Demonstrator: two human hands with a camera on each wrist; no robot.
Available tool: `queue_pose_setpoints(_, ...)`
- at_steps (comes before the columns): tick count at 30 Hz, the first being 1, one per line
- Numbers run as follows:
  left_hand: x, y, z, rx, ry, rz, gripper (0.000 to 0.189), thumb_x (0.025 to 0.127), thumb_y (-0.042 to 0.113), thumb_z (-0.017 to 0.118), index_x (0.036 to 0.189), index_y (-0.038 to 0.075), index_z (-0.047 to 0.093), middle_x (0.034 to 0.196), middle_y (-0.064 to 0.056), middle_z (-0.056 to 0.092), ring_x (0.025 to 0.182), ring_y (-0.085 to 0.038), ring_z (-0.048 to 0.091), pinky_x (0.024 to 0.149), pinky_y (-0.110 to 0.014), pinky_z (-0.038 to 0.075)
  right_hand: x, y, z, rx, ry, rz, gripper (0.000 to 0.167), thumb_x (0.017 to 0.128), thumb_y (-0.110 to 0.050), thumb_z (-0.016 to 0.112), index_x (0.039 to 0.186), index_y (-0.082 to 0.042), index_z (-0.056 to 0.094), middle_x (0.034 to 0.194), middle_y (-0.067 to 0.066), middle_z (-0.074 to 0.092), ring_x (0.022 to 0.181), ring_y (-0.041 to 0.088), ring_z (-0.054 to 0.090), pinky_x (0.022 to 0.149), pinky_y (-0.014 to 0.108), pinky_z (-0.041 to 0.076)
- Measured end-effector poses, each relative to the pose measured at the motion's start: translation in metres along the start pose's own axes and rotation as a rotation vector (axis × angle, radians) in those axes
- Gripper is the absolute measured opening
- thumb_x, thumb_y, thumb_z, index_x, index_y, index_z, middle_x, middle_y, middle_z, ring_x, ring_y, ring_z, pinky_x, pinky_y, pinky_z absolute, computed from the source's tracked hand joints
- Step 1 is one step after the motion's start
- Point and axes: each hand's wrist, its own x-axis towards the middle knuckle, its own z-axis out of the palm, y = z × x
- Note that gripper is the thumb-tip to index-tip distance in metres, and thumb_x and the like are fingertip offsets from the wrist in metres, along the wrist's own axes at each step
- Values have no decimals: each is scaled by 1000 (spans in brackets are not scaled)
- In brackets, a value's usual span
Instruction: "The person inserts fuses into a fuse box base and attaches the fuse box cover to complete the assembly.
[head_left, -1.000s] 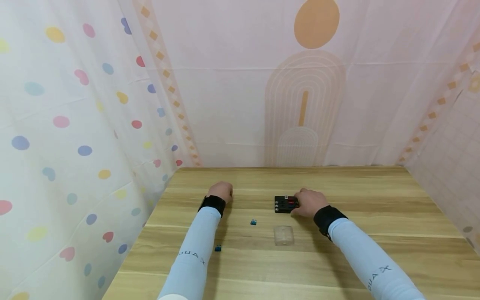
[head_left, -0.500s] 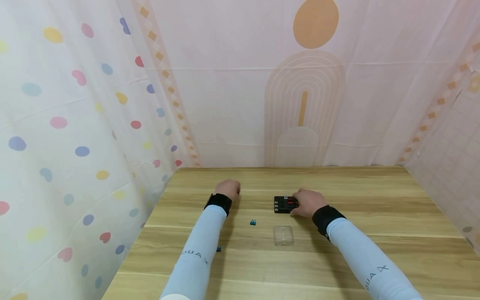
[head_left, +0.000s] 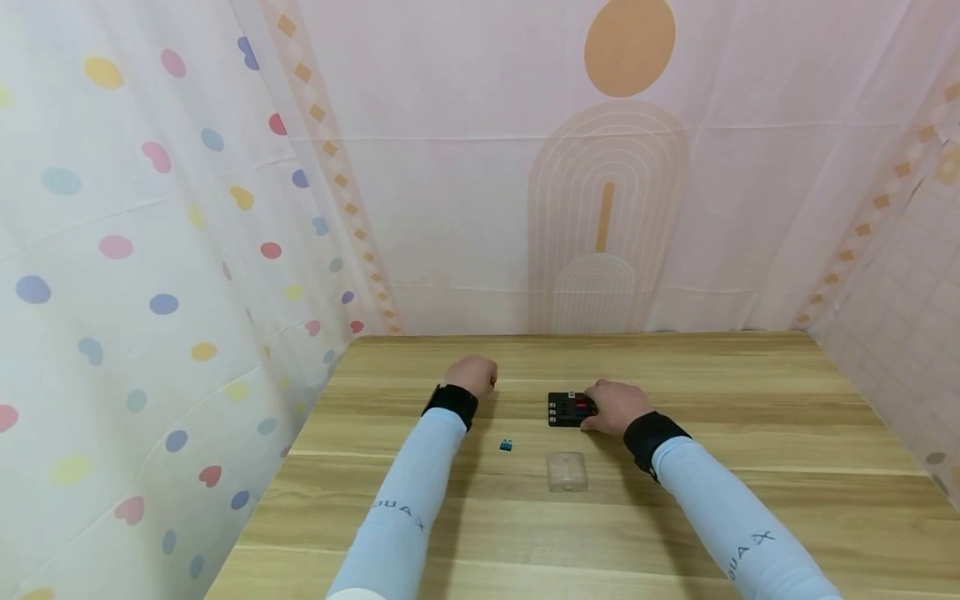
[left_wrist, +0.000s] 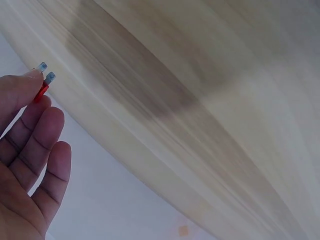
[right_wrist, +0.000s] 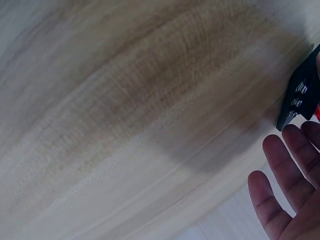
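Note:
In the left wrist view, a small red blade fuse (left_wrist: 42, 93) with two metal prongs is pinched between the thumb and forefinger of my left hand (head_left: 472, 377). That hand is above the table, left of a black fuse box (head_left: 562, 410). My right hand (head_left: 621, 407) grips the box's right end, with thumb and fingers on opposite sides. Metal screws run along the box's left part, and a bit of red shows near the fingers. In the right wrist view only the box's edge and screws (right_wrist: 297, 102) appear.
A blue blade fuse (head_left: 506, 445) lies on the wooden table (head_left: 720, 517), in front of the left hand. Nearer to me than the fuse box is a clear plastic cover (head_left: 567, 472). Patterned curtains (head_left: 465, 208) hang behind the table and at its sides.
My left hand has moved rightward, closer to the fuse box. Its sleeve now covers the second blue fuse that showed earlier. The right hand stays on the box.

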Motion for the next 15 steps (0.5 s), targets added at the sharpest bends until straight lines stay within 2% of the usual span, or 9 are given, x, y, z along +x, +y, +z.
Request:
queue_pose_setpoints(5, 2, 10, -5, -5, -5, 10, 17, 88, 6, 73, 72, 12, 68, 72, 2, 64, 65, -13, 52, 63, -30, 49, 1, 0, 2, -5, -9, 1, 57, 80, -40, 82, 122, -4, 68, 109, 10, 67, 93, 25, 65, 80, 43, 53)
queue_pose_setpoints(10, 3, 19, -9, 4, -4, 22, 11, 87, 7, 74, 79, 13, 73, 80, 3, 69, 73, -13, 60, 68, -30, 53, 2, 0, 3, 4, -11, -2, 56, 81, -38, 82, 121, -3, 69, 107, 10, 68, 91, 24, 65, 80, 42, 54)
queue_pose_setpoints(15, 4, 25, -12, 3, 0, 44, 9, 87, 5, 74, 81, 12, 74, 82, 2, 70, 76, -14, 63, 69, -30, 54, 3, -2, 2, 8, -6, -3, 54, 81, -37, 82, 120, -2, 69, 105, 10, 68, 89, 23, 65, 78, 41, 54)
